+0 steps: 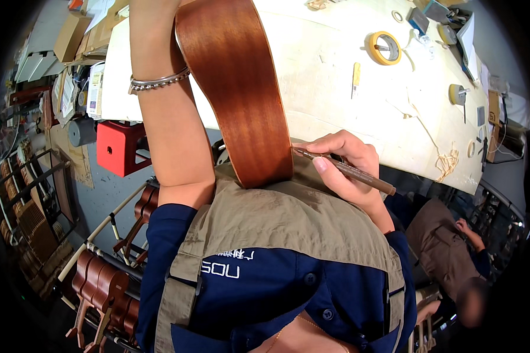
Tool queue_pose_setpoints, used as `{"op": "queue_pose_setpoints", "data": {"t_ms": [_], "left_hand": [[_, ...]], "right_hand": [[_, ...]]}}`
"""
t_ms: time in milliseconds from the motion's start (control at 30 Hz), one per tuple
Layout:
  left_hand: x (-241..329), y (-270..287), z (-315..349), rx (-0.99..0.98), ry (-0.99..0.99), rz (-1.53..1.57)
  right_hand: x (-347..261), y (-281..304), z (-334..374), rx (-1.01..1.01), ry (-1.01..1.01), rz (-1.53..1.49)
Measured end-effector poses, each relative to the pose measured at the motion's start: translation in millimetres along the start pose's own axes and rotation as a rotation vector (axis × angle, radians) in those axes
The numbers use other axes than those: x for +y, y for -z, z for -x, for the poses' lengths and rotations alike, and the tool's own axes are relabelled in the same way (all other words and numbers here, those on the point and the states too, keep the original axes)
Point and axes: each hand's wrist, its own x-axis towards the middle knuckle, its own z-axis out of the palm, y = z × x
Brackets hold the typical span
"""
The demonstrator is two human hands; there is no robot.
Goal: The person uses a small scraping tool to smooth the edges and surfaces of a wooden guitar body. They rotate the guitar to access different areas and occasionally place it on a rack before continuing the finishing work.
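A reddish-brown wooden guitar body (235, 88) stands on its edge against my apron, its curved side facing up and its far end cut off by the top of the view. My right hand (356, 162) is closed round a brown marker pen (365, 178). The pen's tip meets, or nearly meets, the right-hand edge of the guitar's side near my body. Along the guitar's left runs my left forearm (174, 129), with bracelets on the wrist. My left hand lies beyond the top edge, so its fingers are hidden.
The pale worktable (318, 88) bears a yellow tape roll (385, 48), a small yellow-handled blade (355, 79) and string (447, 165). A red stool (116, 147) stands at left. Racks hold guitar bodies (97, 279) at lower left. Another person (444, 247) is at right.
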Motion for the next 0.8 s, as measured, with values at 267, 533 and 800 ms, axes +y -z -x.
{"op": "queue_pose_setpoints", "data": {"t_ms": [267, 533, 800], "left_hand": [[-41, 27, -21, -0.040, -0.281, -0.419], [-59, 42, -26, -0.045, 0.157, -0.436], [-81, 44, -20, -0.043, 0.063, -0.134]], "right_hand": [[-3, 6, 8, 0.033, 0.040, -0.221], [3, -1, 4, -0.031, 0.109, -0.267], [1, -2, -2, -0.024, 0.059, -0.056]]}}
